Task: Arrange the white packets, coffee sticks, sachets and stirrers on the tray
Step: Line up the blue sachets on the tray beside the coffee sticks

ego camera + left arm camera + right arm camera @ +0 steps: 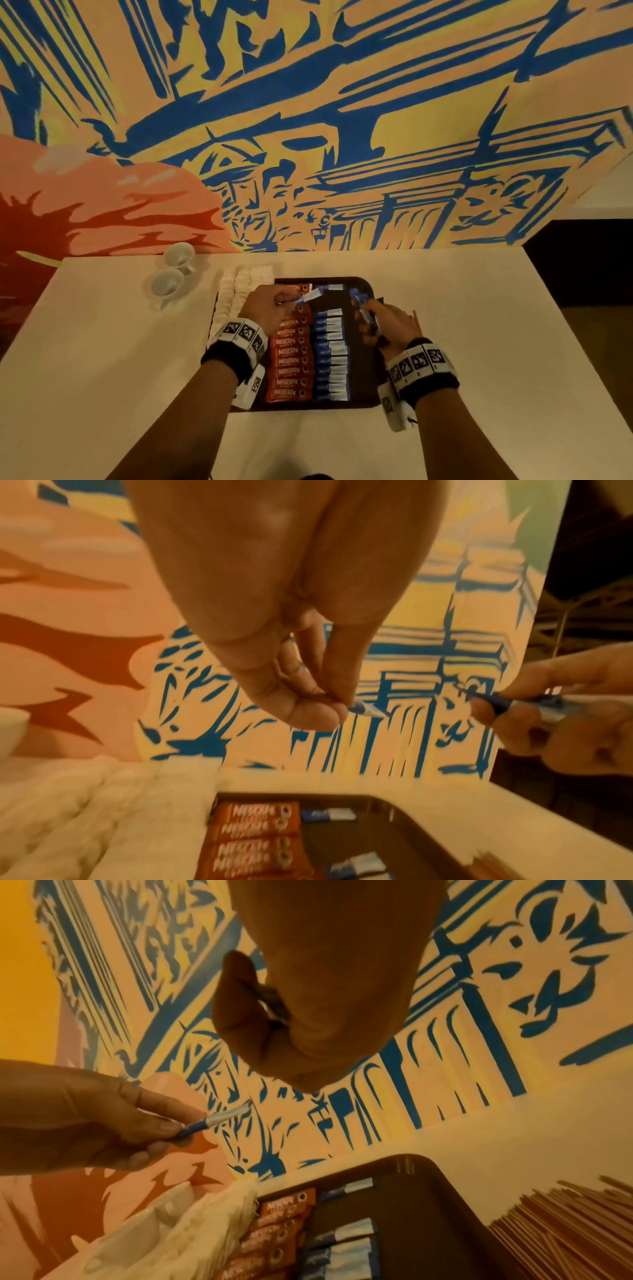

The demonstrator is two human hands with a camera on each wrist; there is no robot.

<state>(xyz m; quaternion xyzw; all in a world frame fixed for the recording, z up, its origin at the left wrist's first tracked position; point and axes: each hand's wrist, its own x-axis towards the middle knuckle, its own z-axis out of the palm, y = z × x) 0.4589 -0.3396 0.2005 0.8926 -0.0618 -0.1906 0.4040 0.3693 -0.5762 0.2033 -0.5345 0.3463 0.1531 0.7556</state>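
Task well along, my read: on the tray a full column of red coffee sticks sits left of centre, and a column of blue-white sachets runs just beside it on the right. That sachet column has a gap near the far end, with one sachet lying alone at the top. White packets are heaped in rows at the tray's left edge; can't tell if they sit on the tray or half off it. Right part of tray dark and bare of stock. Stirrers lie in a bundle on the table just right of the tray, not yet on it. So left to do, likely: finish the sachet column, then move the stirrers.

Left hand hovers over the tray's far end, thumb and fingertips pinching one sachet by its end, above the gap. Right hand hovers over the tray's right side, fingers curled round a small bunch of sachets, apparently the supply

Two white cups stand on the table, well left of the tray
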